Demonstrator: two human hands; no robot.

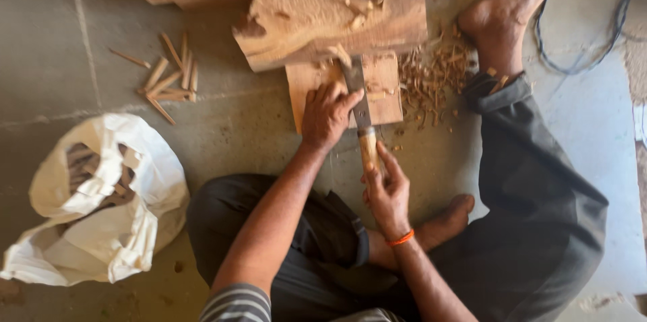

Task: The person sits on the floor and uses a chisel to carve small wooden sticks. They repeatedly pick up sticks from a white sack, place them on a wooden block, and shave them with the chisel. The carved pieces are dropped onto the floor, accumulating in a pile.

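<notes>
I sit on the floor with legs folded. My right hand grips the wooden handle of a broad-bladed knife, whose tip points away toward a rough wooden block. My left hand presses down on a flat wooden board, its fingers beside the blade; a small piece of wood may be under them, but I cannot tell. An orange band circles my right wrist.
A white sack holding wood pieces lies at the left. Several cut wooden sticks lie on the concrete floor. Wood shavings pile right of the board, near my bare foot. A blue cable loops at far right.
</notes>
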